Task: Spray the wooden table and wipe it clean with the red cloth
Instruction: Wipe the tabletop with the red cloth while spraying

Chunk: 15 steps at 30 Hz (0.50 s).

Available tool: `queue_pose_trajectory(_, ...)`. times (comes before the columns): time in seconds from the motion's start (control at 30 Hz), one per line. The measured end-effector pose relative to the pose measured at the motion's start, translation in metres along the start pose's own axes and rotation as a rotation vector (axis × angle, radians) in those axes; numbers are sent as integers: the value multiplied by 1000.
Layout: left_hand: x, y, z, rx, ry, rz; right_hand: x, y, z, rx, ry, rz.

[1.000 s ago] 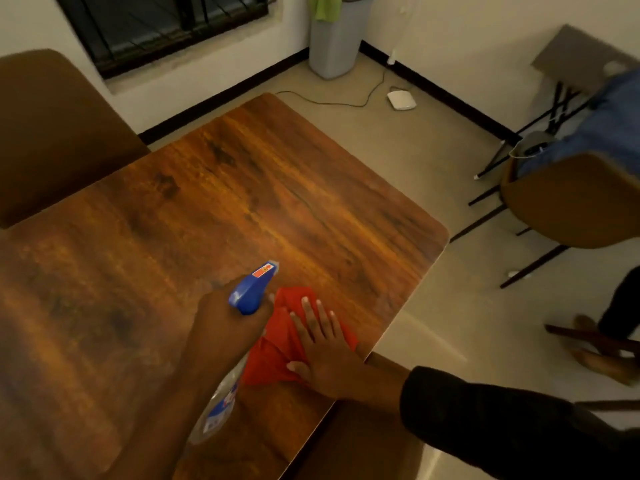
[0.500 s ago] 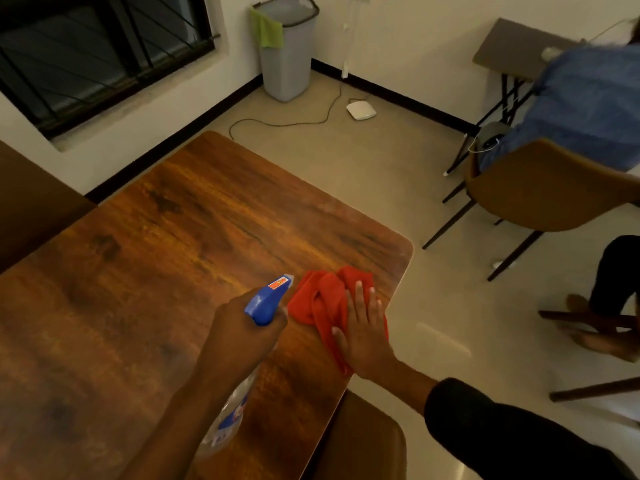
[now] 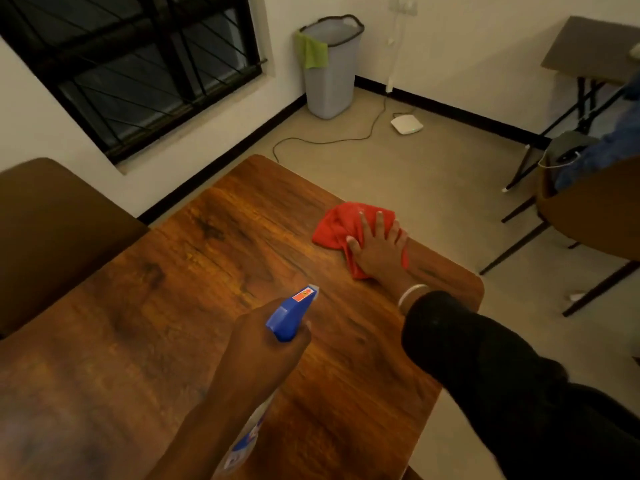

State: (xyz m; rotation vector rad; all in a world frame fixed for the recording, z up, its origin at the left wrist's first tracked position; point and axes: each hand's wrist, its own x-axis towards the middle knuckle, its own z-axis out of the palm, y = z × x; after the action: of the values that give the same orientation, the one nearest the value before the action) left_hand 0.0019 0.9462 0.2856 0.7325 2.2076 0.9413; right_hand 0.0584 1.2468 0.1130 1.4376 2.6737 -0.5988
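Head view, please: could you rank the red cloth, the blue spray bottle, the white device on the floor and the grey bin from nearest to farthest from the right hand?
1. Red cloth: directly under the right hand, near the table's far right edge.
2. Blue spray bottle: in the left hand, nearer the person.
3. White device: on the floor beyond the table.
4. Grey bin: against the far wall.

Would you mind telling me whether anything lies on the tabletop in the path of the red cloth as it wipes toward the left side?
Nothing visible does. The right hand presses the red cloth flat near the wooden table's far right edge; the left hand holds the spray bottle above the surface.
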Motion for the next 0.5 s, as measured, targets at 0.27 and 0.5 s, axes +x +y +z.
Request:
queue_pose_trajectory(0.27,9,4,-23,-78,21,-31,-40,19,5,-65,84,-82)
queue_pose_trajectory(0.5,-27,26,-81,-181,209,90,-147,98,-22,42,101,344)
